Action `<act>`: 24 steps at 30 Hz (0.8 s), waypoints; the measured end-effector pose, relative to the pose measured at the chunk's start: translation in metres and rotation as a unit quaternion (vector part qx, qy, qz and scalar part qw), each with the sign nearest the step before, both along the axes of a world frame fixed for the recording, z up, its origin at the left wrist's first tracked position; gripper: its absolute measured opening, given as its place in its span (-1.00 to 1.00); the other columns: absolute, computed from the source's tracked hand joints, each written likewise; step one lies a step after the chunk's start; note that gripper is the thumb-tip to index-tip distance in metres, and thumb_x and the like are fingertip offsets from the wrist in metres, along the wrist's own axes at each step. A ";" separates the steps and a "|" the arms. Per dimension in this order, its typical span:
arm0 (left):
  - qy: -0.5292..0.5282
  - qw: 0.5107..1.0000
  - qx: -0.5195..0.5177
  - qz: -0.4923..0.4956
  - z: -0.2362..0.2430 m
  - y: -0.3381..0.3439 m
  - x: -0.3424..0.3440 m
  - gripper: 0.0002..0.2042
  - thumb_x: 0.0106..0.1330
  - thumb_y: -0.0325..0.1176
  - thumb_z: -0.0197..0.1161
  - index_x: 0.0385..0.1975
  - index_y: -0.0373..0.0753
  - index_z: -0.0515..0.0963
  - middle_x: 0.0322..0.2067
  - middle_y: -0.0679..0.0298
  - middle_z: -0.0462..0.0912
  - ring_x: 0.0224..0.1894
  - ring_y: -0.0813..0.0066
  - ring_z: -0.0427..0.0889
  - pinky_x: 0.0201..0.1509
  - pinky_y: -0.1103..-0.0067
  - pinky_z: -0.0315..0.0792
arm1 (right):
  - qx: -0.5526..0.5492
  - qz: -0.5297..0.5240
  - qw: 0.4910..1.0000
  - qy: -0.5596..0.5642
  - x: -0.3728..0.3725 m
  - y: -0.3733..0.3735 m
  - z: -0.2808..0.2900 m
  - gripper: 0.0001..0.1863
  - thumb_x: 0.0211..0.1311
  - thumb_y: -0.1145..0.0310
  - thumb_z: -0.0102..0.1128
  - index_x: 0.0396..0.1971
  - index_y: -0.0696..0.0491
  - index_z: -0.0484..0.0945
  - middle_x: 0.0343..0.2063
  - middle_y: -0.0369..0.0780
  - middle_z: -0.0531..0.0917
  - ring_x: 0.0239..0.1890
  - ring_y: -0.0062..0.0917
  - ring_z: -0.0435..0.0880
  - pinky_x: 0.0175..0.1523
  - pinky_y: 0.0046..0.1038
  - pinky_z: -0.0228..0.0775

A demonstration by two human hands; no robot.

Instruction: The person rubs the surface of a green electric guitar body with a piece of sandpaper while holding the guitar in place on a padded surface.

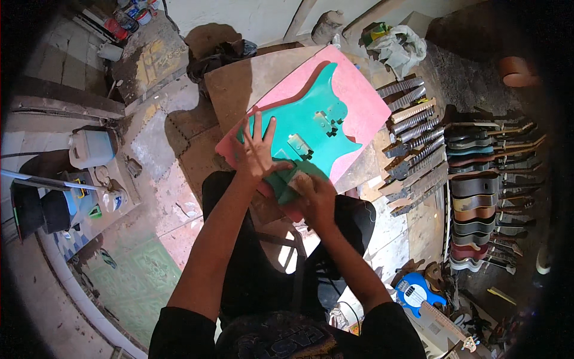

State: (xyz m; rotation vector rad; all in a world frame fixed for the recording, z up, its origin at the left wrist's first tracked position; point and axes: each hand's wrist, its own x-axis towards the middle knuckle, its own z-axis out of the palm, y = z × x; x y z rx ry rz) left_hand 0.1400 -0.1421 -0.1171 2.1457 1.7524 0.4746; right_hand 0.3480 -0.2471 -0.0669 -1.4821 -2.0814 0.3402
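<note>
A teal electric guitar body (299,122) lies flat on a pink sheet (368,99) in front of me. Routed pickup cavities with bare, pale patches show in its face. My left hand (258,149) is spread over the body's left side, fingers apart, palm down on it. Over the body's near edge my right hand (315,194) is closed, fingers wrapped round a small pale brown pad (297,180) that looks like folded sandpaper and rests against the teal surface. Most of the pad is hidden by the fingers.
Under the pink sheet is a worn board (239,81). Guitar necks (412,134) lie in a row at right, beside a rack of guitars (475,209). A blue guitar (412,290) lies at lower right. A white jerrycan (92,148) stands left; a plastic bag (403,51) sits behind.
</note>
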 end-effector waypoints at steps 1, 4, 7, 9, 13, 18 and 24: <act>0.009 1.000 0.002 0.001 -0.002 0.000 0.000 0.42 -0.41 0.75 0.24 0.58 -0.02 0.15 0.58 -0.06 -0.03 0.57 -0.36 -0.09 0.48 -0.27 0.08 | -0.031 -0.040 0.999 -0.011 0.005 0.006 0.002 -0.38 -0.07 0.53 0.36 0.13 -0.08 0.64 -0.08 0.03 0.69 -0.11 0.02 0.67 -0.09 0.00 0.53; 0.019 1.000 0.019 -0.006 -0.005 -0.001 -0.003 0.41 -0.35 0.71 0.30 0.57 -0.07 0.14 0.58 -0.13 -0.09 0.56 -0.41 -0.09 0.49 -0.28 0.08 | -0.039 -0.084 0.995 0.029 0.041 0.056 0.015 -0.41 0.05 0.51 0.34 0.19 0.05 0.60 -0.04 0.04 0.65 -0.05 -0.04 0.64 0.02 -0.08 0.49; -0.005 0.999 0.034 -0.033 -0.002 0.004 0.003 0.44 -0.31 0.71 0.30 0.58 -0.18 0.09 0.56 -0.25 -0.15 0.53 -0.49 -0.07 0.49 -0.26 0.07 | -0.016 -0.125 0.991 0.050 0.064 0.074 0.020 -0.39 0.08 0.52 0.35 0.23 0.12 0.56 -0.02 0.05 0.63 -0.02 -0.05 0.61 0.08 -0.10 0.46; 0.001 1.000 -0.001 -0.030 0.000 0.004 -0.001 0.43 -0.30 0.65 0.38 0.59 -0.17 0.07 0.56 -0.25 -0.13 0.54 -0.48 -0.07 0.51 -0.24 0.06 | -0.089 -0.150 0.985 0.011 0.045 0.065 0.026 -0.36 0.06 0.56 0.36 0.25 0.10 0.56 -0.05 0.04 0.63 -0.05 -0.03 0.60 0.08 -0.09 0.46; 0.009 0.999 -0.034 -0.004 0.012 -0.002 -0.001 0.36 -0.31 0.51 0.53 0.60 0.05 0.08 0.59 0.00 -0.05 0.58 -0.36 -0.11 0.46 -0.32 0.14 | -0.088 -0.047 0.994 -0.053 -0.004 -0.008 0.011 -0.52 0.09 0.35 0.36 0.09 -0.16 0.65 -0.02 -0.06 0.67 0.02 -0.09 0.66 0.09 -0.05 0.52; 0.034 0.998 -0.049 -0.005 0.022 0.002 0.005 0.37 -0.33 0.42 0.61 0.60 0.06 0.06 0.61 0.04 -0.09 0.57 -0.36 -0.06 0.42 -0.33 0.19 | -0.095 -0.037 0.991 -0.087 0.044 0.038 -0.002 -0.44 -0.05 0.47 0.39 0.10 -0.01 0.67 -0.10 -0.02 0.63 -0.11 -0.01 0.62 -0.03 -0.02 0.46; -0.019 1.000 -0.010 -0.002 0.003 0.001 0.002 0.37 -0.36 0.36 0.64 0.59 0.05 0.08 0.61 0.05 -0.13 0.58 -0.35 -0.13 0.42 -0.33 0.16 | -0.106 -0.110 0.977 0.150 0.052 0.063 0.004 -0.56 0.09 0.48 0.34 0.05 0.09 0.66 -0.23 0.02 0.65 -0.20 -0.07 0.64 -0.16 -0.07 0.45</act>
